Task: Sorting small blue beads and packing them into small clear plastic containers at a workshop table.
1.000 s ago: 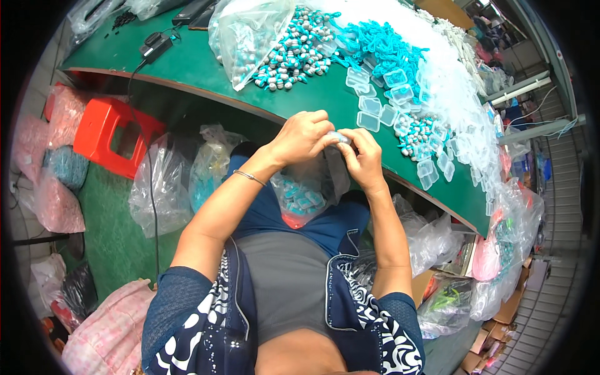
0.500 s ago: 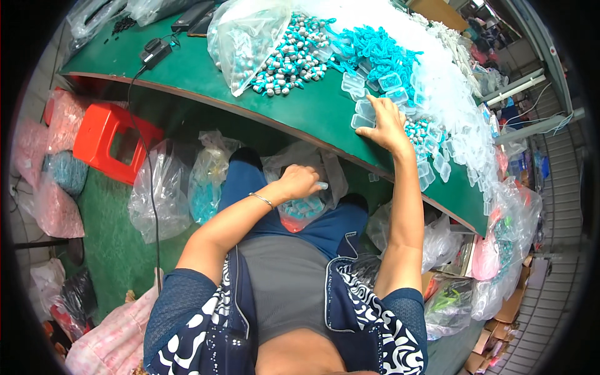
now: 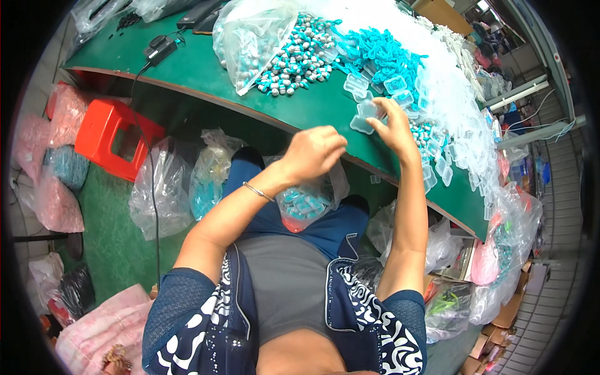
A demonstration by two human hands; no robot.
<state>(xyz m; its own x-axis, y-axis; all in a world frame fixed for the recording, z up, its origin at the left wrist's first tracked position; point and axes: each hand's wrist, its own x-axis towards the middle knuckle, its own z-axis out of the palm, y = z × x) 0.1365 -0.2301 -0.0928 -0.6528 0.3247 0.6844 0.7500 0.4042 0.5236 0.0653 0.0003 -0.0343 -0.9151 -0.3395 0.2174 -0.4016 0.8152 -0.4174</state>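
Note:
My right hand (image 3: 395, 132) is on the green table, its thumb and fingers pinching a small clear plastic case (image 3: 367, 109) whose lid stands open. More open cases (image 3: 356, 84) lie just beyond it. In front of the table edge hangs my left hand (image 3: 314, 152), a bracelet at its wrist. Its fingers are curled together and nothing shows in them. Below it, between my knees, a clear bag (image 3: 305, 203) contains several filled cases with blue inside. Grey-and-blue capsule-shaped pieces (image 3: 294, 62) are heaped on the table, beside a pile of turquoise cords (image 3: 387, 53).
A large heap of clear cases (image 3: 450, 87) covers the table's right side. A clear bag of capsule pieces (image 3: 253, 40) stands at the back. A black device (image 3: 159, 50) trails a cable down past a red stool (image 3: 112, 137). Plastic bags (image 3: 161, 190) crowd the floor.
My left hand has risen from the bag between my knees toward the table edge, and the small case it held no longer shows in it. My right hand stays at the open case.

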